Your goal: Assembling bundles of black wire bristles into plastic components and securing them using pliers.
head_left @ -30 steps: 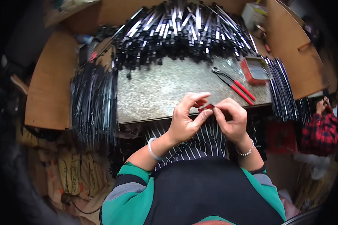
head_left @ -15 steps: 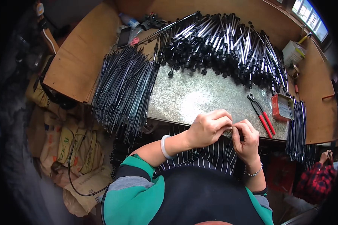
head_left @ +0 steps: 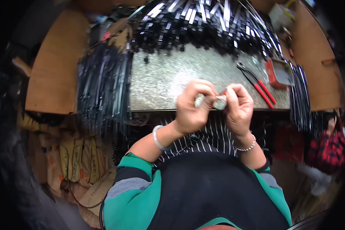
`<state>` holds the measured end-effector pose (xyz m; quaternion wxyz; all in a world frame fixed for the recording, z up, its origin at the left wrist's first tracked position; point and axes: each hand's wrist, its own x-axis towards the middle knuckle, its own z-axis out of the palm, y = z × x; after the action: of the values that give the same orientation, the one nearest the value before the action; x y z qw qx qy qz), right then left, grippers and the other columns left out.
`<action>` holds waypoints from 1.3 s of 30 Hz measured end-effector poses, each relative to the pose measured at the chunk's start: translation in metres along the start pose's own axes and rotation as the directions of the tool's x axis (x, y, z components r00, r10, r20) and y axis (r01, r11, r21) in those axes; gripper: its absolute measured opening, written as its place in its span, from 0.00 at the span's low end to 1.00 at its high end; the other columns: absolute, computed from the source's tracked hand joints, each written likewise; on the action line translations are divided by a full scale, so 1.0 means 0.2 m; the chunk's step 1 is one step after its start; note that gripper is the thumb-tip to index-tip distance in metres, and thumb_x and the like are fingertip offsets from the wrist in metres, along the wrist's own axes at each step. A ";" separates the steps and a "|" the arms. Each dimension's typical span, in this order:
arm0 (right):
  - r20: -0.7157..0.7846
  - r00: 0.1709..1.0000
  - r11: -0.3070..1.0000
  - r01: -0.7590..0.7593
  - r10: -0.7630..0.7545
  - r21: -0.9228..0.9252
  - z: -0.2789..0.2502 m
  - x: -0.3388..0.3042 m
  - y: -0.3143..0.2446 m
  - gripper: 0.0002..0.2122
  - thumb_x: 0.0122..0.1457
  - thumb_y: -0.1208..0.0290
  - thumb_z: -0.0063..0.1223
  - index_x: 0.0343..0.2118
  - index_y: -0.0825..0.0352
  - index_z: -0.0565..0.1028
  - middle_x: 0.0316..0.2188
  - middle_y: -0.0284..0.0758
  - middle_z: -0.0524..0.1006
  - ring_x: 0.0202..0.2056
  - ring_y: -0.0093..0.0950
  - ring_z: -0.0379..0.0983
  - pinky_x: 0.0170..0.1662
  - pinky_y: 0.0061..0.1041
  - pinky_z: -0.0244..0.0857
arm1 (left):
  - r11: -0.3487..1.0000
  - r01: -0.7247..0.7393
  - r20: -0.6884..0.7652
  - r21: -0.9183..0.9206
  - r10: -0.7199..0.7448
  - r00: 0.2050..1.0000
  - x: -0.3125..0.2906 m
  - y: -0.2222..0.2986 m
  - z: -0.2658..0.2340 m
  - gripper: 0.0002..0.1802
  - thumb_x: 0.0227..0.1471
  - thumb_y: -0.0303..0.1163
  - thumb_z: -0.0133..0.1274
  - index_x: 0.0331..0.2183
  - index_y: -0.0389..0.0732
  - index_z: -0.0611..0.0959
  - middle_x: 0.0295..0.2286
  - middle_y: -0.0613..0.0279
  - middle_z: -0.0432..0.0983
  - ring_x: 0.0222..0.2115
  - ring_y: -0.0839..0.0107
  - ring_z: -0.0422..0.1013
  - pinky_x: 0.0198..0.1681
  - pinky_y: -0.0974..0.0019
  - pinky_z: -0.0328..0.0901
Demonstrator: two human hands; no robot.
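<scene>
Both hands are raised at the near edge of the bench, close together. My left hand (head_left: 195, 109) is closed, its thumb and fingers pinched toward the right hand. My right hand (head_left: 239, 109) is pinched too, its fingertips a short way from the left's. Between them shows a small, pale, speckled piece (head_left: 219, 102) with a bit of red beside it; blur hides its kind. It touches the right fingertips, and I cannot make out how firmly the left grips it. Cutting pliers (head_left: 258, 86) with red handles lie on the bench to the right of the hands.
A speckled grey benchtop (head_left: 161, 80) lies ahead. Silver-and-black rods (head_left: 203, 27) heap along its back. Bundles of thin dark rods (head_left: 105, 84) hang over the left edge, with more rods (head_left: 301, 99) at right. A red box (head_left: 278, 73) stands near the pliers. Another person's sleeve (head_left: 327, 149) shows far right.
The view has shifted, so the bench sits higher and further left. My hands have drawn slightly apart and turned, and the pale piece now shows between them.
</scene>
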<state>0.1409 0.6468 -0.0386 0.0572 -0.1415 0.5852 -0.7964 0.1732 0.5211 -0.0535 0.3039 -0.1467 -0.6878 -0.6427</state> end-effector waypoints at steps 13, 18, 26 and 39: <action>-0.052 0.969 0.968 0.245 -0.242 0.061 -0.01 -0.01 -0.12 0.04 0.60 0.76 0.43 0.32 0.72 0.66 0.25 0.34 0.71 0.18 0.14 0.66 0.20 0.12 0.62 | 0.799 0.026 -0.133 -0.600 -0.132 0.982 0.04 0.12 0.04 0.10 0.55 0.34 0.45 0.33 0.39 0.64 0.31 0.58 0.66 0.41 0.62 0.69 0.42 0.59 0.70; 0.182 0.805 0.825 0.558 -0.565 0.093 0.05 -0.07 -0.34 0.02 0.57 0.81 0.44 0.31 0.74 0.68 0.22 0.39 0.72 0.20 0.23 0.70 0.21 0.18 0.66 | 0.585 -0.209 -0.211 -0.784 0.067 0.975 0.05 0.40 0.02 0.08 0.53 0.28 0.49 0.29 0.37 0.67 0.29 0.53 0.68 0.31 0.57 0.71 0.31 0.61 0.72; 0.199 0.899 0.689 0.142 -0.391 0.711 0.19 -0.35 -0.54 0.09 0.50 0.74 0.52 0.34 0.72 0.74 0.30 0.49 0.75 0.22 0.41 0.73 0.24 0.43 0.70 | 0.824 -0.354 -0.111 -0.441 0.342 0.933 0.03 0.64 0.03 0.13 0.48 0.26 0.54 0.38 0.39 0.74 0.32 0.57 0.71 0.30 0.67 0.70 0.28 0.71 0.70; 0.616 0.403 0.736 0.331 -0.677 0.591 0.31 -0.02 -0.58 0.07 0.49 0.75 0.56 0.29 0.72 0.72 0.25 0.47 0.75 0.21 0.35 0.74 0.23 0.29 0.72 | 0.804 -0.567 -0.044 -0.180 0.569 0.821 0.13 0.66 -0.22 0.01 0.39 0.23 0.56 0.21 0.37 0.82 0.22 0.59 0.73 0.22 0.72 0.67 0.22 0.73 0.65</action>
<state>0.1724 0.6266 0.0876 0.0915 -0.6440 0.2548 -0.7156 0.2420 0.4917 0.0670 0.4629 -0.3770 -0.5517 -0.5824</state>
